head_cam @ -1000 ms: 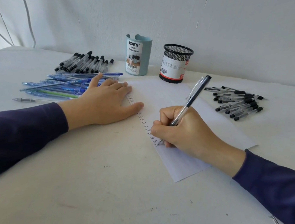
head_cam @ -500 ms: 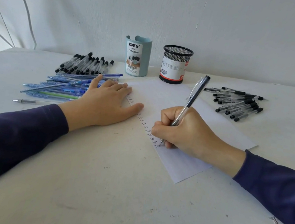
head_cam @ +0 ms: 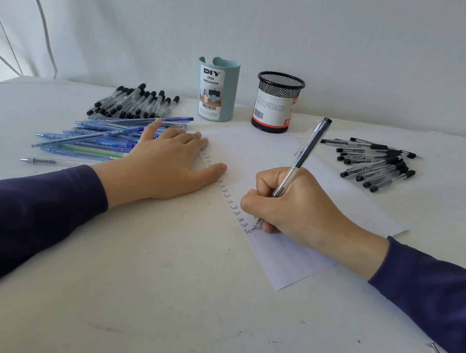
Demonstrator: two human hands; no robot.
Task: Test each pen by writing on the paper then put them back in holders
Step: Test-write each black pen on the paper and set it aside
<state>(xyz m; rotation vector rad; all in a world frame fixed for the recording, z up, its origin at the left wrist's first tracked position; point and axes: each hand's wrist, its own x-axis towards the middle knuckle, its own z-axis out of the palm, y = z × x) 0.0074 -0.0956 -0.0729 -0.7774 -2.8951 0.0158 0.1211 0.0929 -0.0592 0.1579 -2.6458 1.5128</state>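
The table bears a blue holder, a mesh holder, loose pens.

"DIY DESK ORGANIZER" on holder, "Test" on paper

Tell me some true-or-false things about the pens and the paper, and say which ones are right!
1. The right hand grips a pen with its tip on the paper. True.
2. The left hand is curled into a fist. False: it lies flat, with its thumb on the paper's edge.
3. The black mesh holder is stuffed with pens. False: no pens stick out of it.
4. Blue pens lie left of the paper. True.
5. The teal holder stands right of the black mesh holder. False: it stands to its left.
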